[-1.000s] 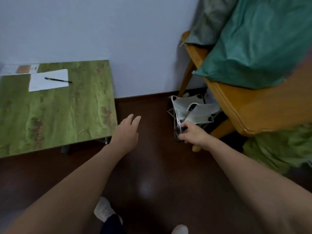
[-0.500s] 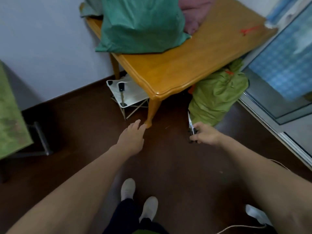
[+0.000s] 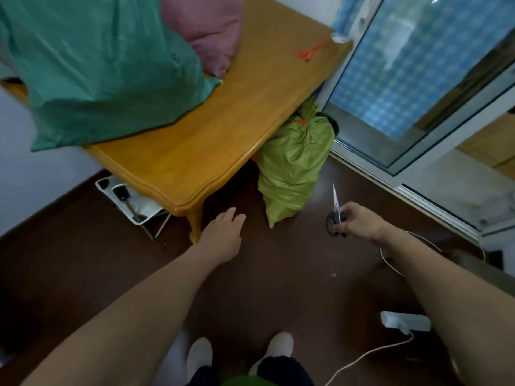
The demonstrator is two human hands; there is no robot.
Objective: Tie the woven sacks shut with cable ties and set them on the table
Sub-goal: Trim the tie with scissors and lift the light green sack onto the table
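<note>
A light green woven sack (image 3: 292,165), its neck tied with an orange cable tie (image 3: 302,123), stands on the dark floor beside the wooden table (image 3: 223,129). On the table lie a teal sack (image 3: 92,71) and a pink sack (image 3: 211,29), with orange cable ties (image 3: 310,52) near the far edge. My right hand (image 3: 356,221) grips black-handled scissors (image 3: 336,211), blades pointing up, just right of the green sack. My left hand (image 3: 223,235) hovers with fingers straight and holds nothing, close to the table leg.
A folded white camp stool (image 3: 131,201) sits under the table's near corner. A sliding glass door (image 3: 418,79) and its floor track run along the right. A white power strip (image 3: 405,321) with its cable lies on the floor at the lower right. My feet (image 3: 239,355) are below.
My view has swung right, away from the green low table, bringing the wooden table and green sack to the centre. My right hand has carried the scissors rightward past the sack.
</note>
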